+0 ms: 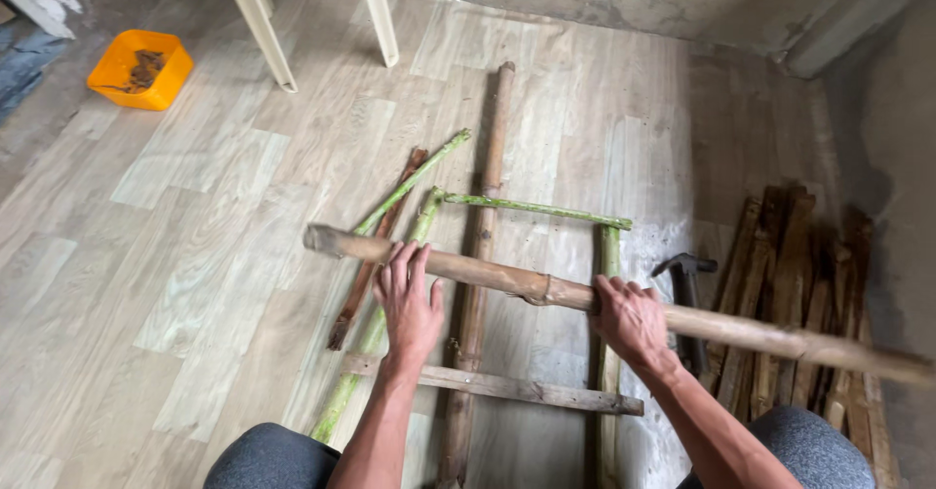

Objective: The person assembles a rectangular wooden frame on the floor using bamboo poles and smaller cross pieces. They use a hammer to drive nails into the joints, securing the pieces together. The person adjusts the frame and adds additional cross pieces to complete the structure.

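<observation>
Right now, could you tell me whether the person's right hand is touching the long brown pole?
Touching. The head view shows the right hand with its fingers curled over the long brown pole, gripping it; the left hand lies on the same pole.

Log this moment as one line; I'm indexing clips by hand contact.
left hand: resting on long wooden pole | right hand: gripping pole | under pole: stick frame on floor | right side: hammer, wood pile

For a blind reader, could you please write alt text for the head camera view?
Two bare hands, the left hand and the right hand, hold a long brown pole across a rough frame of green sticks and wooden slats on a wood-pattern floor. A hammer and stacked wood strips lie at right.
</observation>
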